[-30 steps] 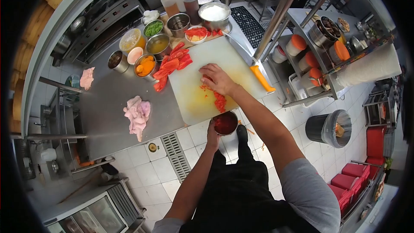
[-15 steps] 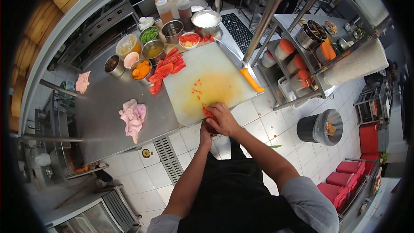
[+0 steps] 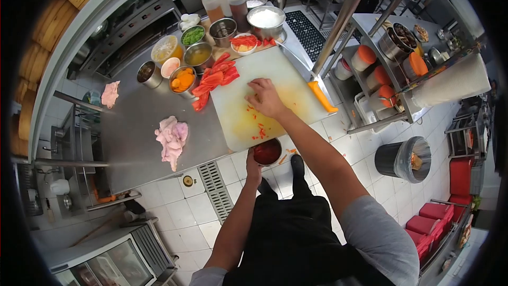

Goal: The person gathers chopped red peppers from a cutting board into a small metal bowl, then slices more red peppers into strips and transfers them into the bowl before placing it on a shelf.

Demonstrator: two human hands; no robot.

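Observation:
My left hand [image 3: 254,169] grips a round metal bowl [image 3: 267,152] with red contents, just below the front edge of the white cutting board [image 3: 233,124]. Over the middle of the board, my right hand [image 3: 266,99] has its fingers apart and slightly bent, with nothing visible in them. Small red pieces [image 3: 259,131] lie scattered between that hand and the bowl, on a yellow-stained patch. Red pepper pieces [image 3: 216,80] are heaped at the board's left back corner. A knife with a yellow handle [image 3: 321,97] rests along the board's right side.
Several metal bowls, including one of white powder [image 3: 266,19], and squeeze bottles [image 3: 223,0] stand behind the board. Pale raw meat [image 3: 172,140] lies on the steel counter [image 3: 135,122]. A lined bin [image 3: 391,159] stands on the floor at right, below a shelf rack.
My right hand has left the bowl and moved up over the board, uncovering the bowl's red contents. More red pieces now show near the board's front edge. My left hand stays at the bowl.

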